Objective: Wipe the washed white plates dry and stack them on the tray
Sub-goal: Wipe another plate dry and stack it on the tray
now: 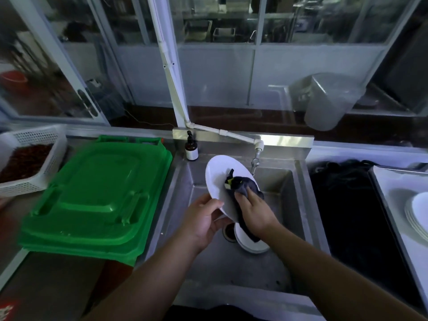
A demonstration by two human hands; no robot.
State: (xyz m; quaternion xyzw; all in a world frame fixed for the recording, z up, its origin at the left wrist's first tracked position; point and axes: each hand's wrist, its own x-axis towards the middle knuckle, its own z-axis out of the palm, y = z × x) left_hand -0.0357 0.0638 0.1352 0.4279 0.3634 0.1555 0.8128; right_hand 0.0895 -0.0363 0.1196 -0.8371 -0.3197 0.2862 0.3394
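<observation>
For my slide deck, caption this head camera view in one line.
Over the sink, left hand holds a white plate while right hand wipes it with a dark cloth.

No text, brand or number can be read anywhere. The small brown pump bottle [191, 148] by the steel sink's back rim carries a plain white label, with no lettering that can be made out. A red patch with pale marks [8, 310] at the lower left corner may be printing, but it is too blurred to read.
</observation>
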